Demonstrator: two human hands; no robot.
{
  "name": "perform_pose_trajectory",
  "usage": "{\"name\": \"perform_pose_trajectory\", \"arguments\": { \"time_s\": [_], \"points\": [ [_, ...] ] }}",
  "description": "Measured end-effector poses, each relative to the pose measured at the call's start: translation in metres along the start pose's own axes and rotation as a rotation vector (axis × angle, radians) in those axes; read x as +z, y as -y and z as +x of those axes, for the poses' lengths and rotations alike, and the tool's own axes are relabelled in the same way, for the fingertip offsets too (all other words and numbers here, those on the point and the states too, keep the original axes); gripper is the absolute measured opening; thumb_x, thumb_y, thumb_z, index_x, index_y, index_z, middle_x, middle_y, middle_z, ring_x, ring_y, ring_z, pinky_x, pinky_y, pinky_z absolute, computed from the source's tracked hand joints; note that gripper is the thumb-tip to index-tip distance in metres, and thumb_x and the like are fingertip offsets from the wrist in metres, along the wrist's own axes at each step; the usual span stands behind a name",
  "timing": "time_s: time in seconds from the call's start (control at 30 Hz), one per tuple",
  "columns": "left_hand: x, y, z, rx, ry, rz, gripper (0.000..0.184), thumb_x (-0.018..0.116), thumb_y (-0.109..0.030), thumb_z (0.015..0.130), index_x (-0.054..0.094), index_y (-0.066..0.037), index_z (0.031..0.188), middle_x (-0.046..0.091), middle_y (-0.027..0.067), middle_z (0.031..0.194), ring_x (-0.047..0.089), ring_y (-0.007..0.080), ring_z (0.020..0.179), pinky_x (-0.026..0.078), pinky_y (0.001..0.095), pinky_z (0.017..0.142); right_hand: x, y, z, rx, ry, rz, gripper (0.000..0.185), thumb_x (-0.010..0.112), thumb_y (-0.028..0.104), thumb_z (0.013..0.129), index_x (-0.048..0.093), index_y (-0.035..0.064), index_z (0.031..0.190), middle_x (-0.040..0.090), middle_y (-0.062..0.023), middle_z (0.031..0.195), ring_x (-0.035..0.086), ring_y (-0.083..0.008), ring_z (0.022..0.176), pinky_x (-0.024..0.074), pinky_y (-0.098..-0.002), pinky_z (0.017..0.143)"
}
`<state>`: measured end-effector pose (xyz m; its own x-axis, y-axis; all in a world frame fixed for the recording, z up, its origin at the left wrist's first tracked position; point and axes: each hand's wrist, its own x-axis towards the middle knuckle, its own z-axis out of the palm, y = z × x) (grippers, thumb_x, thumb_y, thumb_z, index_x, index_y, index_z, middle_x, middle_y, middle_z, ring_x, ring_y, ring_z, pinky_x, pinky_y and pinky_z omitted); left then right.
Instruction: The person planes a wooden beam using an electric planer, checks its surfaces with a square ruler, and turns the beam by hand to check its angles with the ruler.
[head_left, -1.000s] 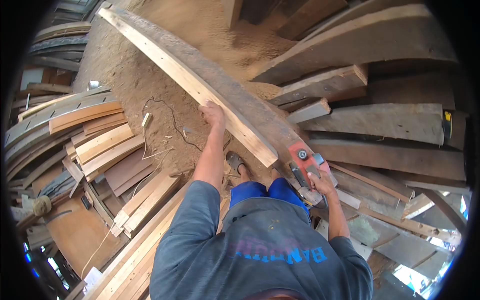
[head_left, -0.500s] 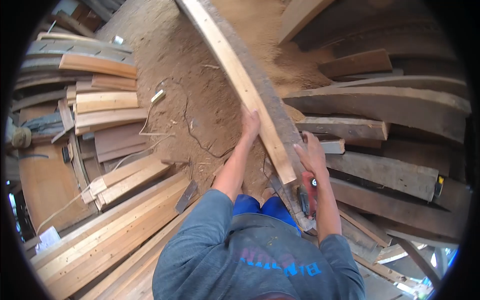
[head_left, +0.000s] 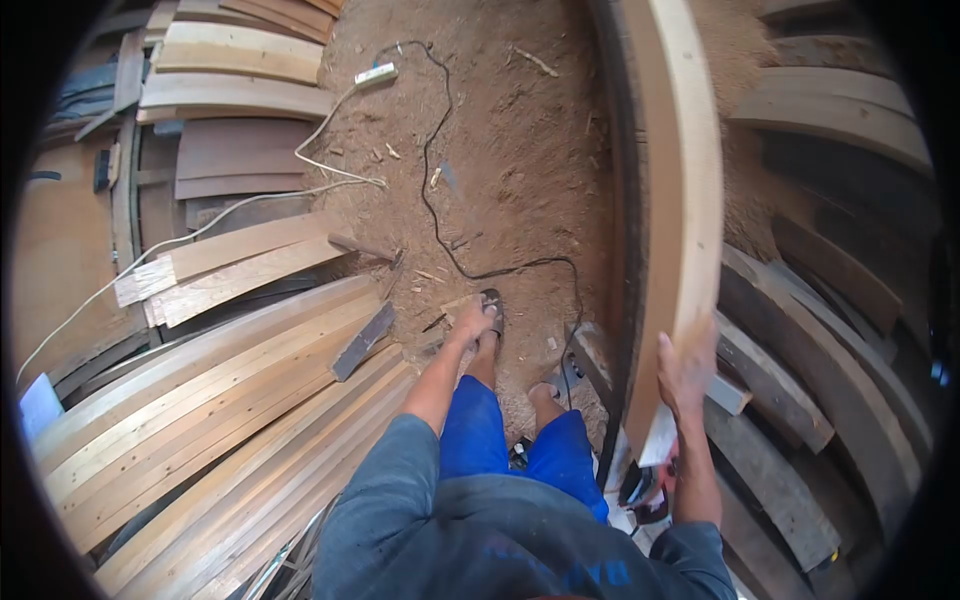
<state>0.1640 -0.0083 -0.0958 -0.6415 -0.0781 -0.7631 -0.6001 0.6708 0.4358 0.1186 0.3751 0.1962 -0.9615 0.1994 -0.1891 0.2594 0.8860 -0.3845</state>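
Observation:
A long pale wooden plank [head_left: 690, 190] stretches along the dark timber beam [head_left: 625, 120] on my right, with a wide face and a narrower, paler face showing. My right hand [head_left: 688, 370], slightly blurred, grips the plank near its close end, thumb on the near side. Just below that end sits a red power tool [head_left: 660, 490], partly covered by the plank and my forearm. My left hand [head_left: 478, 320] hangs low over my sandalled foot [head_left: 490, 300], away from the plank. Its fingers point down loosely and nothing shows in them.
A dark cable [head_left: 430, 190] snakes over the sawdust-covered ground to a white power strip [head_left: 376, 74]. Stacked planks [head_left: 200, 420] fill the left side, with a hammer [head_left: 365, 248] beside them. More timbers [head_left: 780, 350] lie to the right.
My left hand has left the plank and dropped toward my foot. The plank has turned to show another face, and my right hand has come onto it. The view has shifted left.

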Motion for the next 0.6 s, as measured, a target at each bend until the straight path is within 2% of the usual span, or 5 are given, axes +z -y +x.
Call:
{"name": "perform_pose_trajectory", "arguments": {
  "time_s": [0.07,0.13,0.27,0.47,0.6],
  "points": [
    [-0.018,-0.003,0.047,-0.101,0.001,0.03,0.054,0.062,-0.031,0.095,0.055,0.001,0.137,0.065,0.0294,0.126,0.062,0.0437,0.121,0.049,0.048,0.104,-0.004,0.008,0.002,0.083,0.005,0.08,0.08,0.072,0.03,0.088,0.035,-0.0087,0.147,0.051,-0.0302,0.134,0.05,-0.0431,0.129,0.0372,-0.0466,0.112],
    [-0.013,0.023,0.103,0.089,-0.141,0.091,0.051,0.063,-0.024,0.091,0.055,0.002,0.135,0.066,0.031,0.12,0.063,0.0476,0.114,0.049,0.0527,0.1,0.0,0.003,-0.001,0.149,0.021,0.068,0.082,0.072,0.031,0.089,0.031,-0.0087,0.149,0.049,-0.0275,0.135,0.048,-0.0385,0.129,0.0348,-0.0459,0.112],
    [0.022,0.084,0.23,0.112,-0.263,0.175,0.051,0.062,-0.015,0.088,0.053,0.002,0.135,0.065,0.0312,0.114,0.062,0.0503,0.109,0.049,0.0558,0.097,0.0,-0.004,-0.004,0.166,0.069,0.059,0.076,0.061,0.028,0.096,0.024,-0.0061,0.154,0.04,-0.0245,0.146,0.04,-0.0357,0.135,0.0275,-0.0478,0.116],
    [0.044,0.126,0.338,-0.071,-0.168,0.308,0.061,0.059,-0.017,0.092,0.044,-0.001,0.149,0.049,0.024,0.149,0.046,0.0413,0.138,0.038,0.0476,0.117,0.004,-0.006,-0.012,0.202,0.005,-0.029,0.085,0.059,0.037,0.096,0.021,-0.0082,0.156,0.038,-0.0256,0.149,0.04,-0.0343,0.137,0.0283,-0.0483,0.115],
    [0.045,0.121,0.357,-0.165,-0.155,0.55,0.053,0.06,-0.015,0.09,0.052,-0.004,0.141,0.053,0.02,0.147,0.049,0.038,0.138,0.04,0.0482,0.114,0.014,-0.003,-0.012,0.245,-0.013,-0.065,0.085,0.06,0.036,0.095,0.021,-0.0084,0.156,0.039,-0.0258,0.147,0.041,-0.0345,0.136,0.029,-0.0483,0.114]
  ]
}}
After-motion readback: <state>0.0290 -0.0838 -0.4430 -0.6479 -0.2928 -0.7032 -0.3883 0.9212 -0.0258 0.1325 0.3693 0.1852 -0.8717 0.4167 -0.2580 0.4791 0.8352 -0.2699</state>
